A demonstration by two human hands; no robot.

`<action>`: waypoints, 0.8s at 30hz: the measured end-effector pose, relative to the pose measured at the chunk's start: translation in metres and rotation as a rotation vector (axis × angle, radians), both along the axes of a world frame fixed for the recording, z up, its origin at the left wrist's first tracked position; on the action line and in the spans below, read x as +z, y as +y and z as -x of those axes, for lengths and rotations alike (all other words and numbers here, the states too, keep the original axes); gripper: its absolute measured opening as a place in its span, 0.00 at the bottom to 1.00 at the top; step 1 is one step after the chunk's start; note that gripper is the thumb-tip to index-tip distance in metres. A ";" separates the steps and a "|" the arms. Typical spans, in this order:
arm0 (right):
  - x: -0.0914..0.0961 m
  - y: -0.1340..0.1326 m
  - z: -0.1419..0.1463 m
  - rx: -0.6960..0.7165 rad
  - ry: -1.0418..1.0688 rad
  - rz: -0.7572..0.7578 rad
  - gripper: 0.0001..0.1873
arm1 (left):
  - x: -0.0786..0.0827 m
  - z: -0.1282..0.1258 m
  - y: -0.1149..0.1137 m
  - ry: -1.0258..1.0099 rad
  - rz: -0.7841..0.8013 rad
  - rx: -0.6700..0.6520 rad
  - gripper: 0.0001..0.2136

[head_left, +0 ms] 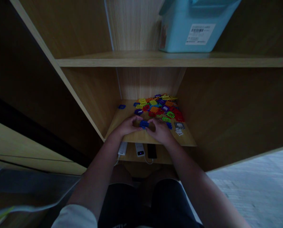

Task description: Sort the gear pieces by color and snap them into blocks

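Between my two hands, low over the middle shelf [127, 134], is a blue notched plastic piece [144, 124]. My left hand [130, 125] grips its left side, thumb and fingers curved round. From the right, my right hand [159, 129] pinches the same piece. Whether it is one piece or several put together is too small to tell. Just behind lies a heap of colourful notched plastic pieces [155, 109] in red, yellow, orange, green and purple. A single dark blue piece [121, 107] lies apart at the left, and another blue piece [169, 125] sits beside my right hand.
Black and white pieces [179, 129] lie near the shelf's right front. Below are a white power strip [122, 148], a white power bank [139, 149] with a cable and a black phone-like slab [152, 151]. A light blue bin [193, 28] stands on the upper shelf [132, 60].
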State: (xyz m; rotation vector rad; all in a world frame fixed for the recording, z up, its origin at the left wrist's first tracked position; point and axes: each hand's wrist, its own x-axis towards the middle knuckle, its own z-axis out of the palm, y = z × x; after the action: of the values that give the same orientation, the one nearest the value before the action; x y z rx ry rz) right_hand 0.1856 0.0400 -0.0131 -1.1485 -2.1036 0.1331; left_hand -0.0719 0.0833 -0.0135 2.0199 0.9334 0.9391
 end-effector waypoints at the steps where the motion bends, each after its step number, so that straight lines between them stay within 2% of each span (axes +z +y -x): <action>1: 0.000 0.000 0.000 -0.004 -0.004 0.001 0.13 | 0.000 0.000 0.000 -0.004 0.000 -0.006 0.26; 24: 0.002 -0.003 0.000 -0.010 -0.058 0.016 0.13 | -0.005 0.000 0.002 -0.018 0.015 0.008 0.28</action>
State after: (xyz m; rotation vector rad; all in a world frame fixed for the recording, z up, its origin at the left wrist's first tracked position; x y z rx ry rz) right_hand 0.1851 0.0367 -0.0110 -1.1850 -2.1507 0.1137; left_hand -0.0714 0.0849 -0.0181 1.9933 0.9367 0.9497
